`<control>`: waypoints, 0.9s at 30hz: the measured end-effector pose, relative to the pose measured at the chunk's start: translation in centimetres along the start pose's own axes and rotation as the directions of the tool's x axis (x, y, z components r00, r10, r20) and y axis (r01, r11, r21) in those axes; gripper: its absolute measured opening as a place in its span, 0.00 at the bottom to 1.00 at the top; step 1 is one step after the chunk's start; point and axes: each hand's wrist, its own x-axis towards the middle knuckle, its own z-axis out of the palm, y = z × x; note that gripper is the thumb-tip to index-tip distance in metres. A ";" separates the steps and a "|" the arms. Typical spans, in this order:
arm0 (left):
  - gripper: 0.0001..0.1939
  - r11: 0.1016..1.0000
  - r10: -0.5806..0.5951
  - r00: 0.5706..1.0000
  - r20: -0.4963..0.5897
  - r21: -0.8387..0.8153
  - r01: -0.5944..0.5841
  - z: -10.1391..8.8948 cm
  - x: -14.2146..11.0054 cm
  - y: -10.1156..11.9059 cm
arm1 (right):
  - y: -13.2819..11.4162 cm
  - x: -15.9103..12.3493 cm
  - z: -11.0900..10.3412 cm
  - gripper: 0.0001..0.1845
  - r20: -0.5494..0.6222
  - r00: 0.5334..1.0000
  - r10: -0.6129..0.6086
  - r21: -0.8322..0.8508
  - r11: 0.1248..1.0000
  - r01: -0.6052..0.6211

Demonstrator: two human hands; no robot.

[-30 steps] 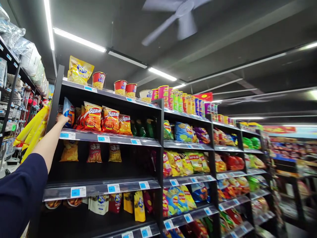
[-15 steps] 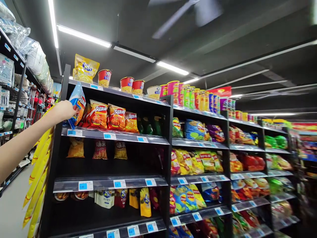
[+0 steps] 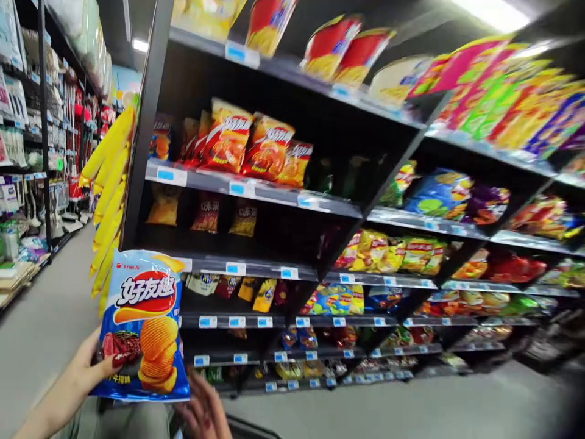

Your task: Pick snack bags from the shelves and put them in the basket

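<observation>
A blue bag of potato chips (image 3: 146, 329) with a picture of stacked ridged chips stands upright in front of me at the lower left. My left hand (image 3: 98, 366) grips its lower left side, the thumb with a dark red nail lying over the front and the other fingers hidden behind. By the bag's lower right corner is my right hand (image 3: 205, 405), slightly blurred, its fingers stretched and apart. Part of that hand is behind the bag, and whether it touches is unclear. Red chip bags (image 3: 226, 137) stand on a shelf (image 3: 260, 186) beyond.
Black shelving runs off to the right, with snack bags and canisters (image 3: 512, 97). Cup-shaped tubs (image 3: 329, 46) line the top shelf. Yellow packets (image 3: 109, 183) hang on the shelf's end. Across the aisle floor (image 3: 68, 292) at left are household-goods racks. A dark curved bar (image 3: 251, 424) is low down.
The blue chip bag has come off the upper shelf's left end and down close to me in my left hand. My right hand has come into view. The view has tilted downward.
</observation>
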 end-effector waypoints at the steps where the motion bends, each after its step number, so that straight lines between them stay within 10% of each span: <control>1: 0.39 0.999 -0.043 0.999 0.004 -0.007 0.043 0.0 -0.7 -1.2 | 0.6 0.0 0.2 0.39 0.024 0.998 0.055 0.046 0.997 -0.056; 8: 0.39 0.973 -0.217 0.969 0.122 -0.054 0.225 -1.8 -3.1 -4.9 | 5.1 -1.6 2.5 0.44 0.063 0.937 0.344 -0.006 0.939 -0.344; 15: 0.40 0.884 0.077 0.969 -0.236 0.466 0.043 -2.9 -4.8 -8.2 | 4.2 -3.2 7.8 0.34 -0.057 0.992 0.109 -0.534 0.836 -0.123; 18: 0.44 0.992 -0.065 0.992 -0.109 0.098 0.076 -2.2 -5.1 -8.6 | 3.1 -4.2 10.8 0.29 0.026 0.980 -0.196 -0.709 0.688 0.156; 22: 0.53 0.879 -0.252 0.946 -0.203 -0.456 0.137 -2.7 -3.7 -7.3 | 1.8 -5.3 12.5 0.28 0.286 0.902 -0.324 -0.603 0.670 0.432; 27: 0.41 0.808 -0.353 0.913 -0.207 -0.559 0.185 -5.0 -2.3 -4.9 | 2.0 -3.1 9.7 0.15 0.149 0.962 -0.228 -0.405 0.873 0.270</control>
